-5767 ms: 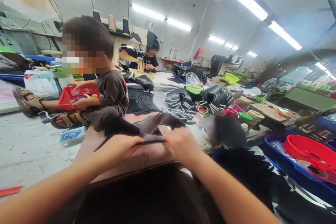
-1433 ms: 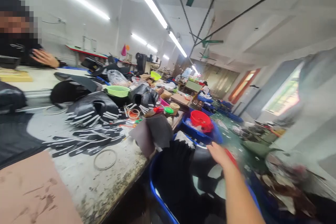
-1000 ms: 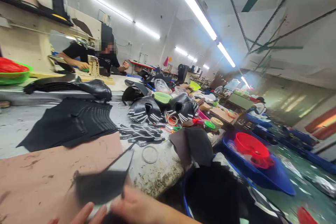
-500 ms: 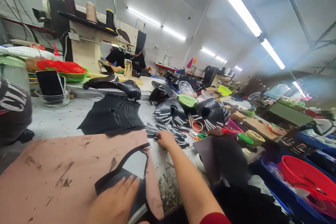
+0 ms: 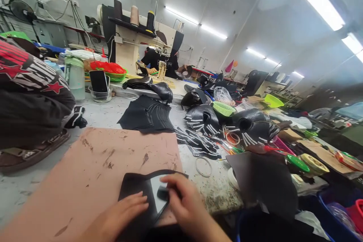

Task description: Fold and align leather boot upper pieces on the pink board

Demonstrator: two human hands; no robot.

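Observation:
A black leather-like piece (image 5: 136,187) with a pale grey-white patch (image 5: 156,181) lies on the pink mat (image 5: 113,159) near the bottom centre. My left hand (image 5: 121,211) rests flat on its lower left part, fingers stretched out. Over the pale patch, my right hand (image 5: 184,196) is pinched on a small dark strip, which is blurred. Beyond the mat are a stack of black pieces (image 5: 144,115) and, to its right, a pile of black pieces with white strips (image 5: 198,141).
A white ring of tape (image 5: 203,167) lies right of the mat. Black shaped parts (image 5: 201,117), a green basket (image 5: 224,108) and a phone (image 5: 99,81) stand farther back. A person (image 5: 161,60) sits behind the sewing machine (image 5: 130,41). Dark fabric (image 5: 31,98) is at left.
My right hand has come back from the white-stripped pile to the black piece, now with a small dark strip. The black piece lies turned differently. The view has shifted left.

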